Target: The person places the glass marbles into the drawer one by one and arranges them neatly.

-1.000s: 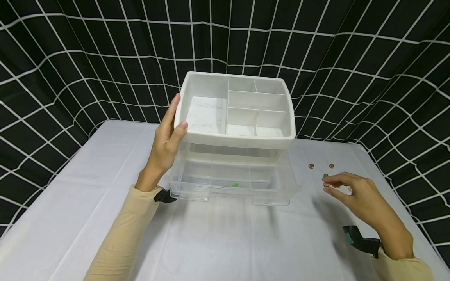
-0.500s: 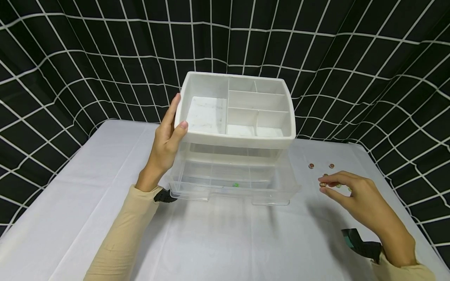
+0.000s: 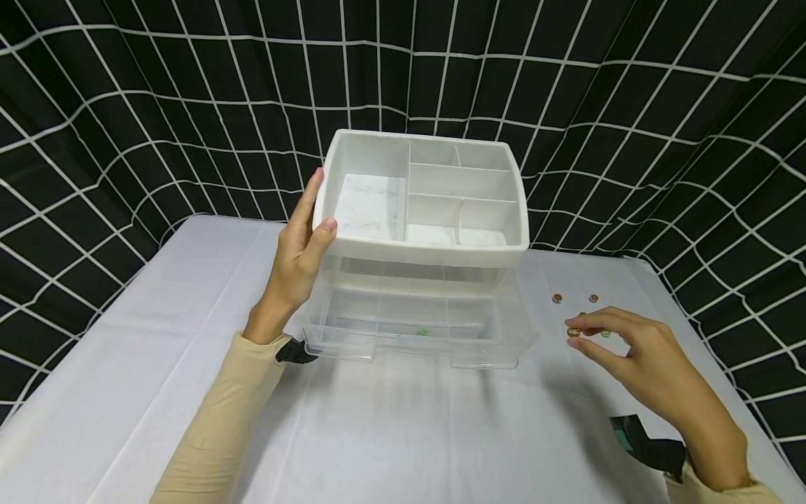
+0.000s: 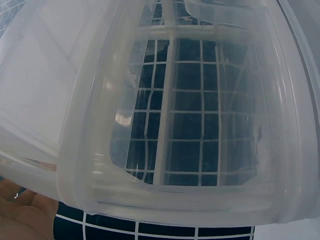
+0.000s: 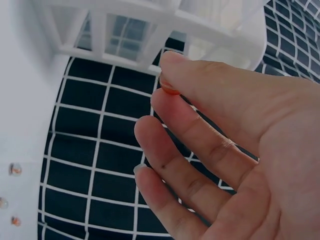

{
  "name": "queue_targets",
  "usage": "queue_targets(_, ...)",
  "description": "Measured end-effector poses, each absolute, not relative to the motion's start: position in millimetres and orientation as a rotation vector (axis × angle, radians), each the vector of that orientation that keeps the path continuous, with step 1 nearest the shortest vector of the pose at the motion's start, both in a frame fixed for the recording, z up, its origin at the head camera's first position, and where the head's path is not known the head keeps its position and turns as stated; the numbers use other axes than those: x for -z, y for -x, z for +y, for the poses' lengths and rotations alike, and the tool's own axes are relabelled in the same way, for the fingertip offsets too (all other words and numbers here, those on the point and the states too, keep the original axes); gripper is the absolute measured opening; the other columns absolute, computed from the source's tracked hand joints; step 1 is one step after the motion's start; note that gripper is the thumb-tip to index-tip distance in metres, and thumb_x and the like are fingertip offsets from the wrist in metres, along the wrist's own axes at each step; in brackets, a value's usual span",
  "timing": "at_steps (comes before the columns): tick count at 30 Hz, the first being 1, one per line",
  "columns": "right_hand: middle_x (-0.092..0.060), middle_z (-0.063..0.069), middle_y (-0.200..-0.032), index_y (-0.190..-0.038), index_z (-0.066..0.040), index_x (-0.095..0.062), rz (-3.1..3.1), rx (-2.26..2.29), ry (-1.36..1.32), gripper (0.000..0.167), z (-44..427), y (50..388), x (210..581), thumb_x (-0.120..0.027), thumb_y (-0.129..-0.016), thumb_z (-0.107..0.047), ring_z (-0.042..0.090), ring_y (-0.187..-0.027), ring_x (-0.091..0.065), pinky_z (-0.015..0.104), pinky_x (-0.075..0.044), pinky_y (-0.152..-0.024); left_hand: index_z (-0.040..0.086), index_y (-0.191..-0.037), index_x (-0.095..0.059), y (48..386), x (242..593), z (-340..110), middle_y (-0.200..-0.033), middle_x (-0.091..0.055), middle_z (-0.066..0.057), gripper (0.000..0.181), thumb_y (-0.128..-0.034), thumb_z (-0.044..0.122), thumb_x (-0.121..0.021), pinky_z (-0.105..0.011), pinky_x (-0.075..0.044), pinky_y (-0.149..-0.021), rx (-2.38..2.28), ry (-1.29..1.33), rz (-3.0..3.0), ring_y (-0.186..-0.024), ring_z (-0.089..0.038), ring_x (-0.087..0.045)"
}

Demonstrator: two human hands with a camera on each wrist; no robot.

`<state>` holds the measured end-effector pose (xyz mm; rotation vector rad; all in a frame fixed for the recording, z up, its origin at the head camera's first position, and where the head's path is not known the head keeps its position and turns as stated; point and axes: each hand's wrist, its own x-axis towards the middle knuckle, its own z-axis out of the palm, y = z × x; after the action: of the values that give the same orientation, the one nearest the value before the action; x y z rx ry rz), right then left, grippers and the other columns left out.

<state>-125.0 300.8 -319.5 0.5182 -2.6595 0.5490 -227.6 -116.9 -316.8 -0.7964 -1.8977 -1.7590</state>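
Observation:
My left hand (image 3: 292, 262) holds the left side of a white plastic drawer organizer (image 3: 422, 254), its thumb on the front rim. The organizer's top has several compartments. Below, a clear drawer (image 3: 412, 350) is pulled out toward me, and a small green bead (image 3: 424, 332) lies in it. To the right, my right hand (image 3: 655, 360) pinches a small orange bead (image 3: 573, 332) between thumb and index finger, above the table. In the right wrist view the orange bead (image 5: 169, 86) shows at the fingertips, with the other fingers loosely bent.
Two reddish-brown beads, one nearer (image 3: 557, 298) and one farther right (image 3: 593, 298), lie on the white tablecloth (image 3: 378, 434). A greenish bead (image 3: 606, 334) shows beside my right hand. Black cloth with a white grid (image 3: 352, 77) surrounds the table.
My right hand has moved slightly left with the orange bead, toward the organizer. The left hand and the organizer stay where they were.

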Motion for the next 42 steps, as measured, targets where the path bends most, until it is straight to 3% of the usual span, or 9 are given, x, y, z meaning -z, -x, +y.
queue_targets(10,-0.075,-0.002,-0.093,-0.100,-0.019,-0.077,-2.619,-0.567,-0.536,0.032,289,115,312,-0.086,-0.071,-0.007,-0.023,-0.105,-0.042,0.006,-0.045,-0.060,0.005,-0.158,-0.018,229,318,-116,-0.165,-0.022,-0.008,0.062,-0.1005,0.010,-0.041,-0.028,-0.027,-0.121,1.762,0.787,-1.896,-0.150,-0.019,-0.027)
queue_targets(18,-0.074,-0.008,-0.093,-0.099,-0.022,-0.078,-2.577,-0.587,-0.550,0.035,280,108,306,-0.087,-0.069,-0.006,-0.022,-0.111,-0.044,-0.002,-0.041,-0.076,0.006,-0.159,-0.018,229,318,-116,-0.165,-0.022,-0.006,0.062,-0.1009,0.010,-0.041,-0.027,-0.028,-0.120,1.770,0.789,-1.899,-0.150,-0.019,-0.028)
queue_targets(32,-0.074,-0.007,-0.093,-0.098,-0.019,-0.077,-2.486,-0.647,-0.627,0.038,265,105,299,-0.086,-0.067,0.002,-0.022,-0.112,-0.049,-0.002,-0.033,-0.097,0.008,-0.159,-0.019,227,317,-116,-0.165,-0.024,-0.005,0.063,-0.1006,0.009,-0.042,-0.023,-0.031,-0.117,1.758,0.777,-1.898,-0.147,-0.019,-0.032)
queue_targets(39,-0.075,-0.001,-0.093,-0.100,-0.014,-0.077,-2.410,-0.700,-0.698,0.042,262,108,295,-0.084,-0.065,0.008,-0.016,-0.114,-0.054,0.008,-0.035,-0.108,0.009,-0.159,-0.019,227,317,-115,-0.164,-0.025,-0.002,0.063,-0.1005,0.009,-0.042,-0.023,-0.033,-0.115,1.765,0.777,-1.893,-0.146,-0.018,-0.034)
queue_targets(42,-0.075,0.000,-0.093,-0.102,-0.013,-0.078,-2.352,-0.727,-0.746,0.044,259,111,294,-0.083,-0.064,0.010,-0.011,-0.108,-0.058,0.007,-0.041,-0.101,0.008,-0.159,-0.020,227,317,-115,-0.164,-0.026,-0.003,0.063,-0.1002,0.010,-0.042,-0.023,-0.033,-0.116,1.760,0.778,-1.892,-0.146,-0.018,-0.034)
